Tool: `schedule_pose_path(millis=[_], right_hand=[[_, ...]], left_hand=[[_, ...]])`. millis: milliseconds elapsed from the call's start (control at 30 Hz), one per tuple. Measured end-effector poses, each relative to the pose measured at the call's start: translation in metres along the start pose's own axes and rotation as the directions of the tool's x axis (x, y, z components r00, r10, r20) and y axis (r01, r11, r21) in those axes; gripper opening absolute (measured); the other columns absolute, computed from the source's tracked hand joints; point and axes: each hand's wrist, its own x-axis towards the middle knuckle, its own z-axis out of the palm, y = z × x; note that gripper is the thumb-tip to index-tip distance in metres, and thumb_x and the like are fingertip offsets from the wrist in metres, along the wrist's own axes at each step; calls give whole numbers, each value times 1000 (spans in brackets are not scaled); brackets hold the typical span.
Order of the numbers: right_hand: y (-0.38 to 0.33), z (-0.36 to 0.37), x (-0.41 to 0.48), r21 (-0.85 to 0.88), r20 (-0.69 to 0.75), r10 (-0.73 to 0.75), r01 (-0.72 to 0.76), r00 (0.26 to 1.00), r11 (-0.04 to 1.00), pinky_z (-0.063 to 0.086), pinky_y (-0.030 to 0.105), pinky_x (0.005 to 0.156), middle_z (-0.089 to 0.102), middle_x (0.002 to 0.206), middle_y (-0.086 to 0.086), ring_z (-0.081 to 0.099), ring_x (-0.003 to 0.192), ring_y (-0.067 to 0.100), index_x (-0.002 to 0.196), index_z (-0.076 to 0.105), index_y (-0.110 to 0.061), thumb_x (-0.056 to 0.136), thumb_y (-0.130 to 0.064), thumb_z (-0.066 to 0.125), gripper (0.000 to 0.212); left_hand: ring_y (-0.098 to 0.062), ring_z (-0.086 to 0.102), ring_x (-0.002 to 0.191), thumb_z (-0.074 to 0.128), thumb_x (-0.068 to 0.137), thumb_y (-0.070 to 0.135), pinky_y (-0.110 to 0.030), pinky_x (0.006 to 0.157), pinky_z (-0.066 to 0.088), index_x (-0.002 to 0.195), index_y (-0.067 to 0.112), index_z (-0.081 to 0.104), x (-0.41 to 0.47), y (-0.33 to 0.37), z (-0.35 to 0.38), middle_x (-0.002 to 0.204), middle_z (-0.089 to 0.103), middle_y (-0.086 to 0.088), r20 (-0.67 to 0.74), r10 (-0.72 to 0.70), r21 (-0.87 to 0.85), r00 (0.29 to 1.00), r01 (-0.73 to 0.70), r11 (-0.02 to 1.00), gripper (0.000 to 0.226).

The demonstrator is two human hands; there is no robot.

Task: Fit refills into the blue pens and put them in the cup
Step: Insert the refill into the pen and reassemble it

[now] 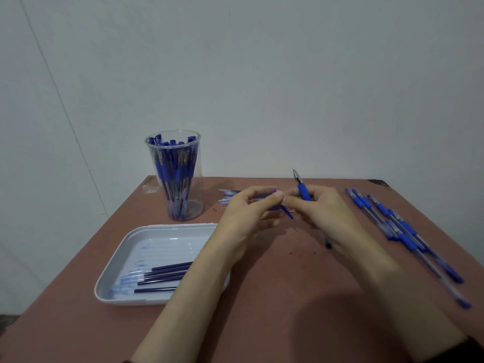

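My right hand (322,213) grips a blue pen (303,191) above the middle of the table, its metal tip pointing up and away. My left hand (251,213) pinches a small blue piece (286,211), likely the pen's cap; the fingertips of both hands touch. A clear plastic cup (175,176) at the back left holds several blue pens. Several dark blue refills (162,276) lie in a white tray (117,258) at the front left. A row of several blue pens (398,226) lies on the right side of the table.
A small pile of clear and blue pen parts (230,196) lies behind my left hand. The brown table (288,297) ends at a pale wall close behind. Dark ink specks mark the tabletop near the hands.
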Motion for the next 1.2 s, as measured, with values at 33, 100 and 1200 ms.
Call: schedule_pose_path(millis=[33,100,1200], right_hand=[[0,1,0,6,0,-17,17,1000,1000,31,5,41,55,43,-14,46,37,-4,85,70,-5,87,-15,68,10],[-1,2,1,23,16,-42,42,999,999,33,4,42,57,46,-14,48,38,-5,90,71,-6,86,-10,68,6],[8,7,1,-365,-27,-400,364,916,857,41,10,61,66,71,-7,53,63,0,78,67,-26,83,-6,71,21]], left_hand=[[-21,69,77,65,87,12,-28,72,57,102,5,64,0,0,0,91,70,-13,-9,4,-23,1000,-4,1000,17],[-17,68,70,65,86,7,-26,71,57,94,4,63,1,1,-1,84,68,-11,-46,27,-69,999,-30,997,8],[-10,68,62,64,87,6,-17,63,55,94,0,63,5,3,-8,73,70,-9,-221,229,1,948,-234,972,9]])
